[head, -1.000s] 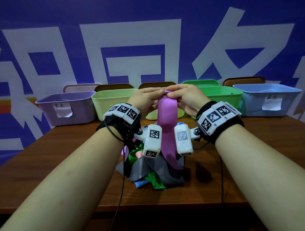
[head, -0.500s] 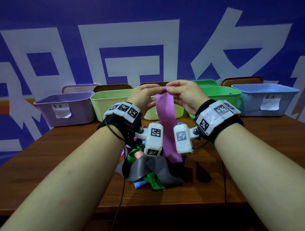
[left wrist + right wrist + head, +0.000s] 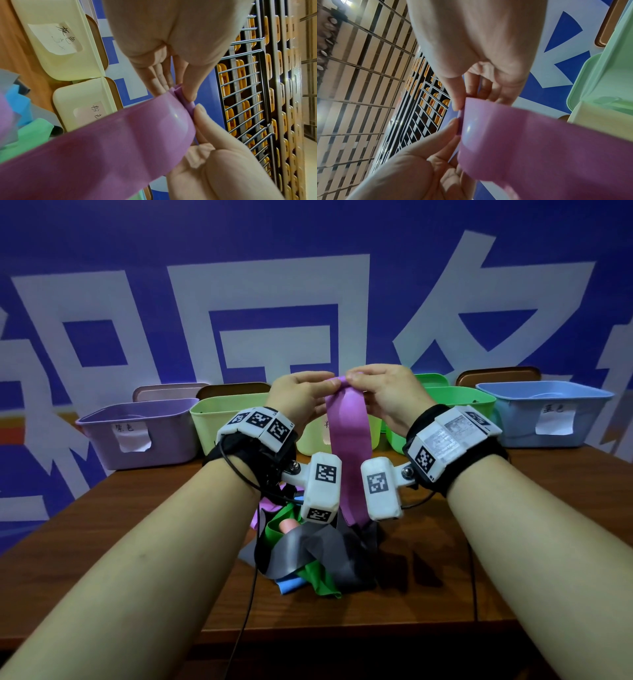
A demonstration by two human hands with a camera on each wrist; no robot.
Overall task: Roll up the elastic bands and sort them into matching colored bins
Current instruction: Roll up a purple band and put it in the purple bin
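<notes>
Bare wooden worktop [image 3: 428,570] at centre left and right of the frame, with a tangled pile of bands [image 3: 308,556] at centre and a row of bins [image 3: 137,433] along the far edge under the blue wall. Left hand [image 3: 301,395] and right hand [image 3: 387,392] raised side by side at upper centre, thumbs and forefingers pinching the rolled top edge of the purple band [image 3: 349,446]. Rest of it hanging down between the wrists towards the pile.
</notes>
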